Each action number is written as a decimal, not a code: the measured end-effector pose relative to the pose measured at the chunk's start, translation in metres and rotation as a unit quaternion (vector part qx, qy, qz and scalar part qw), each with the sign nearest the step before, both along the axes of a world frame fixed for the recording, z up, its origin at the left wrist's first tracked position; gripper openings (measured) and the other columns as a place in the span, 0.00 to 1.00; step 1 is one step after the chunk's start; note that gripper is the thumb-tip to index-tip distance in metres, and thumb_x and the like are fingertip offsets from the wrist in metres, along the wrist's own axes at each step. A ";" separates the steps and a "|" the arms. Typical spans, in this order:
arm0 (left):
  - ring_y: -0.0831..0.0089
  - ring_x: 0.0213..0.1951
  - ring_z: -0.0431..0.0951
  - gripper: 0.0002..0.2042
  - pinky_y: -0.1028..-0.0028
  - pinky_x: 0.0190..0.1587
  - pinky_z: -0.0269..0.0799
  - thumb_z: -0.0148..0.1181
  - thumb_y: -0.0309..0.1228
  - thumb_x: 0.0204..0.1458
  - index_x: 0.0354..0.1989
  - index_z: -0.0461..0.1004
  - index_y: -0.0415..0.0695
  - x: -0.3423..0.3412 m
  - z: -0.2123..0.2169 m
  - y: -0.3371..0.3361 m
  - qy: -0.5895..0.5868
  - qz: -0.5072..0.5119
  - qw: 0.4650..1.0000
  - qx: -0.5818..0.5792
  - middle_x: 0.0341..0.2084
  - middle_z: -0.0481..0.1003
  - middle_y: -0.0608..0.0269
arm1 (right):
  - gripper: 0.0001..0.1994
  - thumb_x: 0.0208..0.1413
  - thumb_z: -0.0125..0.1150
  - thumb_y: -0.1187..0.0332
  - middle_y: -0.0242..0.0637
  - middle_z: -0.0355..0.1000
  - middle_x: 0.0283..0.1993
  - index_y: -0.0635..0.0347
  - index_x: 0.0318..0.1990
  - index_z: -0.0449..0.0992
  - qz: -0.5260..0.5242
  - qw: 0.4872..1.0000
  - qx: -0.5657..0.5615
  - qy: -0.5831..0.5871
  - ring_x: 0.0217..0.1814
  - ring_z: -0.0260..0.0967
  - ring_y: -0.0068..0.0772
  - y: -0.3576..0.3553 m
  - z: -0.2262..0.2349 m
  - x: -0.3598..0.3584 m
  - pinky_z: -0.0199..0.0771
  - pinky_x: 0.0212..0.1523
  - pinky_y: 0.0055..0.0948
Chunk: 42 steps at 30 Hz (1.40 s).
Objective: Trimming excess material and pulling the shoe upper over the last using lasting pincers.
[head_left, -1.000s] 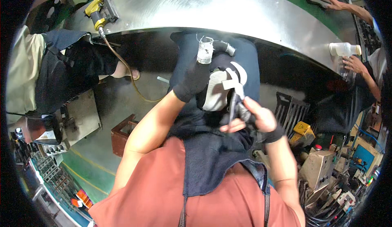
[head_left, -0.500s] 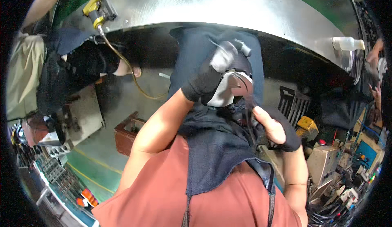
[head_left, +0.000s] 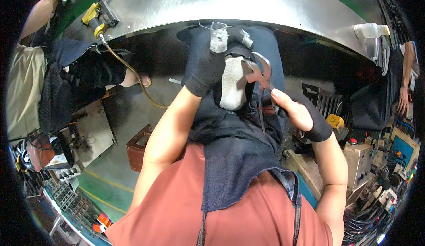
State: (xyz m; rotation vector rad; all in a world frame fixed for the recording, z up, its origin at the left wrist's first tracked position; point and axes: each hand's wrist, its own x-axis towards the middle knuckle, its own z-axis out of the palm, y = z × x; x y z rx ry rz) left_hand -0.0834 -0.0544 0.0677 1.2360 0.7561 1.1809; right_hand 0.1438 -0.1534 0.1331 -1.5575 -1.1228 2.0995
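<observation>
A black shoe upper with a pale insole (head_left: pixel 232 86) facing up lies across my lap, on dark cloth. My left hand (head_left: pixel 209 66), in a black fingerless glove with white tape round the thumb or a finger, is closed on the shoe's left side; most of its fingers are hidden. My right hand (head_left: pixel 301 113), also in a black fingerless glove, grips the handles of metal lasting pincers (head_left: pixel 266 80). Their jaws are at the right edge of the shoe, over the insole's side. Whether they pinch the upper I cannot tell.
A shiny metal bench (head_left: pixel 186 7) curves across the far side. On it lie a yellow air stapler (head_left: pixel 94 20) with a hose and a clear bottle (head_left: pixel 371 30). A brown box (head_left: pixel 140 148) stands on the floor at left. Another person's leg (head_left: pixel 26 91) is at far left, machinery (head_left: pixel 361 162) at right.
The shoe has turned more upright, its pale insole now fully showing. The pincers have moved off the insole to its right edge, and my left hand has shifted left and farther away.
</observation>
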 end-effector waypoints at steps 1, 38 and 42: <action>0.68 0.43 0.77 0.12 0.70 0.50 0.72 0.52 0.33 0.60 0.35 0.77 0.38 -0.003 0.000 -0.001 0.011 0.008 1.000 -0.004 0.36 0.78 0.58 | 0.25 0.69 0.42 0.55 0.38 0.61 0.66 0.65 0.65 0.62 -0.007 1.000 -0.028 0.011 0.64 0.60 0.27 0.002 -0.003 0.003 0.58 0.66 0.26; 0.71 0.43 0.77 0.14 0.71 0.50 0.70 0.42 0.30 0.60 0.41 0.75 0.38 0.006 -0.017 -0.011 0.049 0.047 0.997 0.024 0.38 0.78 0.59 | 0.18 0.68 0.44 0.55 0.29 0.67 0.26 0.61 0.36 0.71 -0.108 0.943 0.266 -0.167 0.28 0.63 0.22 -0.023 -0.066 -0.097 0.65 0.31 0.26; 0.64 0.46 0.76 0.19 0.68 0.57 0.66 0.41 0.37 0.62 0.43 0.75 0.34 0.000 -0.030 -0.027 -0.173 0.046 0.983 -0.037 0.39 0.78 0.54 | 0.14 0.69 0.39 0.64 0.32 0.67 0.27 0.63 0.41 0.71 -0.097 0.907 0.395 -0.110 0.28 0.63 0.25 -0.053 -0.109 -0.103 0.65 0.31 0.31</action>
